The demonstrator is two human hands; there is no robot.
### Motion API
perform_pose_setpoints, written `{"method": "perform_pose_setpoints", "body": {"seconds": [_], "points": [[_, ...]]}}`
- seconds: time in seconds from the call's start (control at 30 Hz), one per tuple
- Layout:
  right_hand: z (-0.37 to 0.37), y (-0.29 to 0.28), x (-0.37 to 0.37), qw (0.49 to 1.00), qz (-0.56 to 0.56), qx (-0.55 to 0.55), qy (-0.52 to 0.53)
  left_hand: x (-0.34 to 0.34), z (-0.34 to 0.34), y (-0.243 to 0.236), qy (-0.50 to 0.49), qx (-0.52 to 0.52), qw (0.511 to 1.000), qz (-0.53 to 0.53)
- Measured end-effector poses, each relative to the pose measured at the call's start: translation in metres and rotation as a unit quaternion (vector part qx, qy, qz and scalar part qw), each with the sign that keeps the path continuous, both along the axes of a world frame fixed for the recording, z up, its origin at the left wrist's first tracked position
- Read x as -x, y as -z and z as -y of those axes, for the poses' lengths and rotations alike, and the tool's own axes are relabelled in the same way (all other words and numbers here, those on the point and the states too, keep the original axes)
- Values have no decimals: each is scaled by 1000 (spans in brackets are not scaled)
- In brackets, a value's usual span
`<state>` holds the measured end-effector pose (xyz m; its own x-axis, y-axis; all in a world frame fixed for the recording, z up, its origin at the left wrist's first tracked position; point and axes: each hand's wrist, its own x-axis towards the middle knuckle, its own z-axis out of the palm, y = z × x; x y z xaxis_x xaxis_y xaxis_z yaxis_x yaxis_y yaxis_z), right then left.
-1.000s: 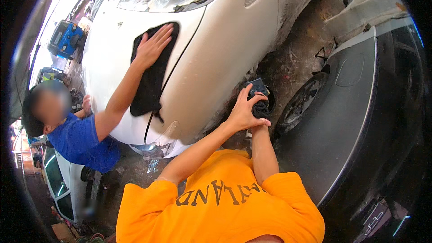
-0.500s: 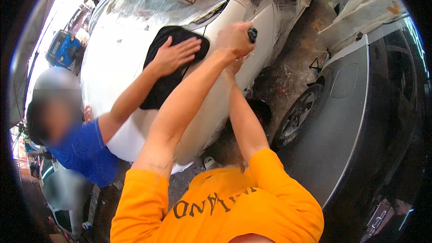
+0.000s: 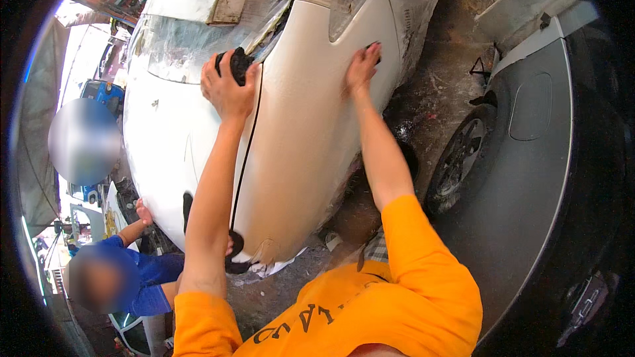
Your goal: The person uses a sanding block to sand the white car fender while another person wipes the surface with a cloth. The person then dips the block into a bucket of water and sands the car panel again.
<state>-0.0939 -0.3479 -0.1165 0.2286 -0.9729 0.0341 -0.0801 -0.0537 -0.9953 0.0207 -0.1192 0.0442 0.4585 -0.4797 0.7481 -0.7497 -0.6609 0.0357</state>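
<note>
My left hand point(image 3: 228, 92) grips a bunched black cloth point(image 3: 237, 65) against the white car body point(image 3: 297, 86), just left of the long dark panel gap. Farther right, my right hand point(image 3: 360, 71) presses on the white panel. A small dark edge shows at its fingertips; the rest of what it holds is hidden under the fingers. More black cloth point(image 3: 236, 243) lies at the near end of the car, where a co-worker's fingers touch it, partly hidden by my left forearm.
A co-worker in a blue shirt point(image 3: 149, 291) leans in at lower left, one hand point(image 3: 142, 211) on the car's edge. Plastic sheeting point(image 3: 182, 46) covers the car's far part. A dark grey car point(image 3: 503, 211) stands at right across a narrow gap of dusty floor point(image 3: 436, 79).
My hands were together over the right side of the panel; now they are apart, the left moved leftward. The spread black cloth under the co-worker's hand has been pulled toward the near end.
</note>
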Motion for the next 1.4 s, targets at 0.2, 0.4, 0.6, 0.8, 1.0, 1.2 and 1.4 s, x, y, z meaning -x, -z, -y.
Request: {"method": "perform_pose_setpoints", "body": {"seconds": [0.2, 0.4, 0.6, 0.8, 1.0, 1.2, 1.4], "points": [[-213, -10, 8, 988, 31, 147, -42, -7, -6, -1, 17, 16, 1000, 7], [-193, -11, 11, 936, 32, 322, -136, -4, -10, -3, 13, 36, 999, -10], [-195, -39, 2, 983, -11, 170, -71, -9, -10, -4, -2, 43, 999, 3], [-250, -25, 33, 875, -98, 432, -196, -6, -18, 2, -8, 55, 998, 1], [-165, -95, -11, 877, -202, 423, -109, -2, -5, -4, -4, 59, 998, -6], [-236, -61, 15, 834, -278, 456, -136, -3, -10, 5, 11, 77, 997, -8], [-208, -89, -2, 842, -275, 445, -130, -6, -4, 2, 11, 77, 997, -9]]}}
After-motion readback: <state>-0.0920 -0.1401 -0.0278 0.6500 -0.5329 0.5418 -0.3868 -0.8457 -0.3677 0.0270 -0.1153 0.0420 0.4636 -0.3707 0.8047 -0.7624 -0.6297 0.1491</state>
